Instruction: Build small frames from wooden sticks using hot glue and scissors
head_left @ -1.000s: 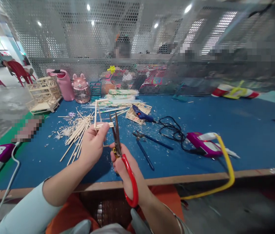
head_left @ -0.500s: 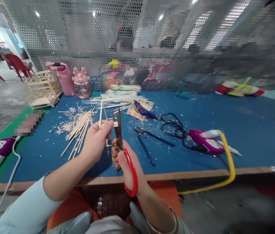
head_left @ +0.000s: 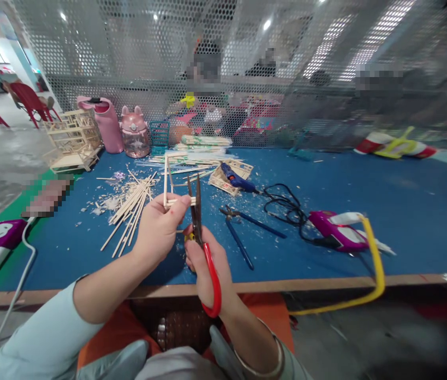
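My left hand point(head_left: 162, 227) pinches a small frame of thin wooden sticks point(head_left: 165, 182) between thumb and fingers. The frame stands up above the hand, partly hidden behind it. In my right hand point(head_left: 211, 264) are scissors point(head_left: 212, 279) with a red handle and dark blades pointing away from me. The blades are a little apart at the tips, and the stick ends beside my left thumb lie between them. A bit of yellow shows by the right fingers. Left of the hands lies a loose pile of wooden sticks point(head_left: 132, 211) among scraps.
Blue-handled pliers point(head_left: 239, 232) lie right of the hands. Behind them a blue glue gun point(head_left: 233, 178) rests on a wooden stick panel, its black cord running to a purple power strip point(head_left: 336, 232). Pink bottles point(head_left: 109, 126) and a wooden stick model point(head_left: 75, 140) stand at back left, before a perforated metal screen point(head_left: 128, 58).
My left hand has shifted slightly right, and the stick frame has turned so more of its outline shows. The stick ends still sit between the scissor blades.
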Demonstrator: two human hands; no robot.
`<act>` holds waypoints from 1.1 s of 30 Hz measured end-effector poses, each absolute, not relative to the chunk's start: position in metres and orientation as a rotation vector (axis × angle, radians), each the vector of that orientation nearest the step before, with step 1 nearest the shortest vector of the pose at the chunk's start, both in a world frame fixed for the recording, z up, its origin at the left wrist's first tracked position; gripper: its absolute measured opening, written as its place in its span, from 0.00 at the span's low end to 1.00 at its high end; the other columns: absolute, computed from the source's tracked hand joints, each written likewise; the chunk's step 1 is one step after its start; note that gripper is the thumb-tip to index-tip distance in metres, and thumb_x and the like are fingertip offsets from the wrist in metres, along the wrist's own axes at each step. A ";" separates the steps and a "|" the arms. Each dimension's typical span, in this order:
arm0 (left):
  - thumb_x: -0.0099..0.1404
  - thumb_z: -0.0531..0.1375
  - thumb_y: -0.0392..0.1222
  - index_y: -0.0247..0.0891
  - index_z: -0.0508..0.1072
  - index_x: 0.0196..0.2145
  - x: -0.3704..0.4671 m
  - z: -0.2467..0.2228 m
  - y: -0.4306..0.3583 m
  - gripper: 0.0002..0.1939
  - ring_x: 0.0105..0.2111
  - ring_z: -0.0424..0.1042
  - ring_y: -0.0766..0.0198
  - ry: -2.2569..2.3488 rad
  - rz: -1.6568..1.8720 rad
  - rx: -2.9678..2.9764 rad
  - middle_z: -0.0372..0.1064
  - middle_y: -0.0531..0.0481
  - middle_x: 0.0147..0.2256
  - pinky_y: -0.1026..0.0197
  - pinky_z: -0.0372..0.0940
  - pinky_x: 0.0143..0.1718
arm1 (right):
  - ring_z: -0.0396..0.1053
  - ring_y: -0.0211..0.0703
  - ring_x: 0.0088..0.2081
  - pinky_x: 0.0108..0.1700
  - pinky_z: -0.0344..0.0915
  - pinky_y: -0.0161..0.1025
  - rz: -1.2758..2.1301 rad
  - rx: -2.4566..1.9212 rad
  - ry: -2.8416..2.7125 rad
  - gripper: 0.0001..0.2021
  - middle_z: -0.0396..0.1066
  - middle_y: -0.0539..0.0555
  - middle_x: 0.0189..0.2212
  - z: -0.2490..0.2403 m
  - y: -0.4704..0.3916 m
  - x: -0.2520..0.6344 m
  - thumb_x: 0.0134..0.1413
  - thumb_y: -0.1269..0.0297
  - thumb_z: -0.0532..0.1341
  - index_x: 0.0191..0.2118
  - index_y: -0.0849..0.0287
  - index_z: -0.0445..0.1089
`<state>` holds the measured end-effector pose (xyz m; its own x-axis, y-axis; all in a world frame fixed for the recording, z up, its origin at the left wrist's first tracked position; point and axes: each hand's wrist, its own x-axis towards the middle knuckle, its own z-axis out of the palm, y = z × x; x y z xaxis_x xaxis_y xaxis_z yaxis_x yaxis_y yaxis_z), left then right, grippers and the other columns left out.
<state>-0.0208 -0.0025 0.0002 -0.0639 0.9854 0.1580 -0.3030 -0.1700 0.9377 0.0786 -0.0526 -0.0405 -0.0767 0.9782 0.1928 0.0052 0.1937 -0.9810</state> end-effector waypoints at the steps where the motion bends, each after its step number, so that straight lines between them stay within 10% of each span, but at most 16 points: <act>1: 0.52 0.64 0.48 0.36 0.66 0.21 -0.021 0.001 -0.003 0.14 0.17 0.54 0.73 0.932 1.498 1.091 0.57 0.58 0.16 0.68 0.51 0.19 | 0.51 0.33 0.23 0.23 0.53 0.31 1.086 -1.050 -1.366 0.15 0.56 0.47 0.23 -0.039 -0.052 0.078 0.56 0.53 0.54 0.44 0.57 0.64; 12: 0.51 0.65 0.47 0.36 0.67 0.20 -0.024 0.009 -0.005 0.13 0.17 0.54 0.73 1.034 1.529 1.151 0.58 0.58 0.15 0.68 0.51 0.19 | 0.55 0.34 0.26 0.29 0.56 0.33 0.998 -1.144 -1.416 0.07 0.59 0.46 0.25 -0.035 -0.051 0.079 0.51 0.68 0.55 0.38 0.56 0.64; 21: 0.52 0.64 0.48 0.35 0.67 0.21 -0.026 0.006 -0.005 0.14 0.17 0.53 0.74 1.039 1.553 1.171 0.56 0.59 0.15 0.69 0.50 0.19 | 0.52 0.37 0.30 0.31 0.55 0.36 1.279 -0.757 -1.355 0.24 0.54 0.50 0.31 -0.043 -0.055 0.085 0.50 0.42 0.56 0.47 0.53 0.61; 33: 0.53 0.64 0.48 0.35 0.67 0.21 -0.026 0.004 -0.003 0.14 0.17 0.55 0.74 0.980 1.560 1.140 0.57 0.58 0.15 0.70 0.53 0.19 | 0.54 0.37 0.31 0.32 0.57 0.36 1.266 -0.855 -1.389 0.27 0.57 0.51 0.33 -0.037 -0.058 0.091 0.51 0.39 0.52 0.48 0.54 0.60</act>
